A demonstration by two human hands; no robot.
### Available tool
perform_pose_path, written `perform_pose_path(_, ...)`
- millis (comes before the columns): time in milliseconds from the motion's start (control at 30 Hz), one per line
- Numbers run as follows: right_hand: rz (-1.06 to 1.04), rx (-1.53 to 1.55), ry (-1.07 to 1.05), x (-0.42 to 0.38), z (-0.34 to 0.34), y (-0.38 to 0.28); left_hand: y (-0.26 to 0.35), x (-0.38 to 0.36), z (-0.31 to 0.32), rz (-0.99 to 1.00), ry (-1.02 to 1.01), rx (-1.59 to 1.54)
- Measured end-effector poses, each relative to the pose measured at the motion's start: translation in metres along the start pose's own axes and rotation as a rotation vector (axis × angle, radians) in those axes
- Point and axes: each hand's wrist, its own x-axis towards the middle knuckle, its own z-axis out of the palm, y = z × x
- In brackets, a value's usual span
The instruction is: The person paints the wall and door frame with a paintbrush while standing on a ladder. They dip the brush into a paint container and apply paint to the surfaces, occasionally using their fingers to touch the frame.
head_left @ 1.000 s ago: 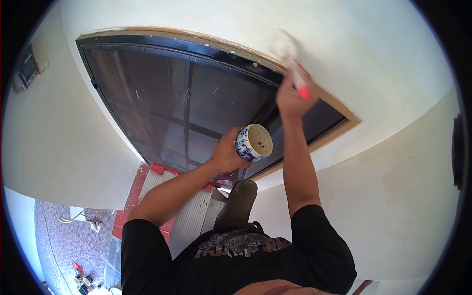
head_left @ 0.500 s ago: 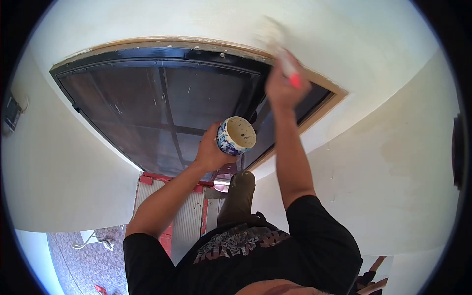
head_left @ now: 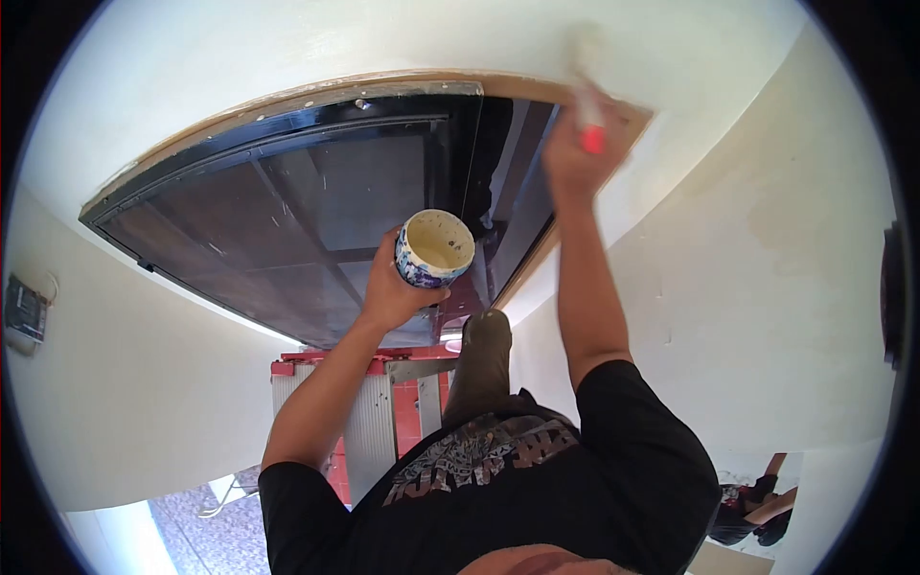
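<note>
My left hand is wrapped round a paint-spattered blue-and-white paint can, its mouth tipped toward me. Pale cream paint coats the inside, with dark specks on the wall of the can. Up at the right, my right hand grips a paintbrush with a red handle end. Motion blurs the bristles, which overlap the cream wall just above the wooden door frame. Behind the can stands a black-framed door with dark panes.
A metal stepladder with red fittings stands below me, over red floor tiles. My bent knee is close under the can. A dark box hangs on the left wall. Patches mark the right wall.
The brush and my right hand have moved right along the wall above the frame. The can has shifted slightly left and up in view, and the camera view has turned a little.
</note>
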Motion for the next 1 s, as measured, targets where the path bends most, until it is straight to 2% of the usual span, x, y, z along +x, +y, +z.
perform_pose_path(33, -0.114, 0.1, -0.004, -0.01, 0.021, -0.023, 0.001, 0.0, -0.001, 0.014, 0.013, 0.048)
perform_pose_path(67, -0.111, 0.17, -0.089, -0.02, 0.036, -0.048, 0.002, 0.001, -0.003, 0.008, 0.004, 0.061)
perform_pose_path(133, 0.043, 0.553, -0.116, -0.029, 0.059, -0.102, 0.003, 0.0, -0.002, -0.003, 0.003, 0.033)
perform_pose_path(200, 0.049, 0.797, -0.163, -0.03, 0.071, -0.133, 0.004, 0.001, -0.002, 0.004, -0.022, 0.002)
perform_pose_path(300, -0.043, 0.662, -0.166, -0.03, 0.079, -0.118, 0.0, 0.0, -0.001, -0.001, -0.016, -0.01)
perform_pose_path(367, 0.006, 0.485, -0.166, -0.03, 0.067, -0.074, -0.001, -0.001, 0.0, -0.007, 0.011, 0.015)
perform_pose_path(467, -0.124, 0.262, -0.088, -0.021, 0.017, -0.005, 0.004, -0.001, -0.002, 0.02, 0.022, 0.043)
perform_pose_path(533, 0.082, 0.148, -0.051, -0.018, -0.012, 0.028, 0.008, -0.001, -0.002, -0.008, 0.018, 0.028)
perform_pose_path(600, 0.151, 0.152, 0.062, -0.006, -0.03, 0.034, 0.006, -0.001, -0.001, -0.013, 0.016, 0.018)
perform_pose_path(633, 0.336, 0.361, 0.14, -0.007, -0.03, 0.033, 0.005, 0.0, -0.001, -0.009, 0.012, 0.014)
perform_pose_path(667, 0.338, 0.357, 0.142, -0.006, -0.026, 0.026, 0.005, 0.0, 0.0, -0.009, 0.008, 0.016)
perform_pose_path(733, 0.144, 0.264, 0.067, -0.01, -0.016, 0.007, 0.003, 0.0, 0.0, 0.003, 0.012, 0.009)
perform_pose_path(800, -0.069, 0.317, -0.035, -0.014, 0.002, -0.03, 0.003, -0.001, -0.001, -0.006, 0.006, 0.032)
perform_pose_path(867, -0.067, 0.542, -0.111, -0.02, 0.026, -0.065, 0.002, -0.001, -0.001, -0.007, 0.002, 0.051)
perform_pose_path(967, -0.049, 0.543, -0.039, -0.03, 0.051, -0.055, 0.005, 0.0, -0.001, 0.018, -0.028, -0.009)
perform_pose_path(1000, 0.026, 0.414, -0.03, -0.032, 0.042, -0.039, 0.006, -0.002, -0.001, 0.014, -0.019, -0.007)
